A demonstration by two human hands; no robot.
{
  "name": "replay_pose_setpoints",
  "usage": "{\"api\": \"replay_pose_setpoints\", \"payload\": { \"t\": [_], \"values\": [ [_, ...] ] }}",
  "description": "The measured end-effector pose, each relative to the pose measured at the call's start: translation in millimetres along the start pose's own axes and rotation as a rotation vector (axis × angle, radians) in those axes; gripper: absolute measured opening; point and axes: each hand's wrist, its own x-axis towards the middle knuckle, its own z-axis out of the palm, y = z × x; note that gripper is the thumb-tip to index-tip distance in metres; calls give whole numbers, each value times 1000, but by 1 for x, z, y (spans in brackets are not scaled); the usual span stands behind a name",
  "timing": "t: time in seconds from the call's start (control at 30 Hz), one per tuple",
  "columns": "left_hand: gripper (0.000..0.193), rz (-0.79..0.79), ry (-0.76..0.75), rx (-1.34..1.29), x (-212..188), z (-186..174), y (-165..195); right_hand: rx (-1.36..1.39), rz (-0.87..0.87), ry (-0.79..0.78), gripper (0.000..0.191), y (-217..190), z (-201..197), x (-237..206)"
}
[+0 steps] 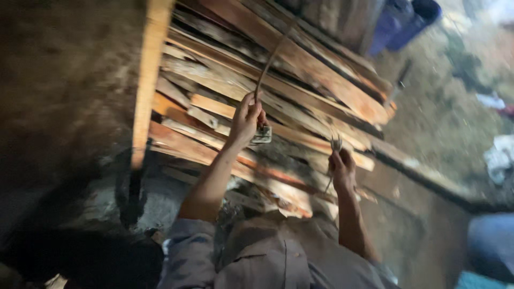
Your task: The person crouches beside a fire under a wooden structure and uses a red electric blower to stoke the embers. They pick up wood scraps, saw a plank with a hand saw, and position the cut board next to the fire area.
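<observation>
The left hand (246,120) is closed around a thin curved strip (270,59) that rises over a stack of wooden planks (300,69), with a small metal piece (262,135) just beside its fingers. The right hand (341,170) is fisted on a slim metal tool (335,143), low against the planks. A blue barrel (404,18) stands well apart, beyond the stack.

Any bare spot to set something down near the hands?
Bare ground right of the planks, before the blue containers. Bare concrete right of the right hand. Crowded: planks around the left hand.
</observation>
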Motion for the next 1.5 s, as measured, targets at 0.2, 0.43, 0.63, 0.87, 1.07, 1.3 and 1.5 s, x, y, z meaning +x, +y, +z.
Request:
{"api": "replay_pose_setpoints", "payload": {
  "t": [0.2,0.43,0.63,0.87,1.07,1.3,1.5],
  "values": [
    [36,-121,154,-359,-26,75,-110,60,-9,96,15,-18,-68,2],
    [36,-215,386,-728,-27,143,-160,229,-27,205,18,-34,-182,26],
    [45,-286,436,-953,-7,250,-231,180,214,22,33,0,-223,88],
    [40,-202,497,-901,4,313,-285,675,145,-171,25,-1,-222,150],
    [38,-143,590,-813,-4,382,-238,341,-74,-114,25,-2,-231,148],
    [48,131,296,-789,-40,430,-170,535,202,56,41,-22,-213,103],
    [49,71,318,-796,-47,405,-152,-143,-224,-221,21,-76,-297,62]
  ]
}}
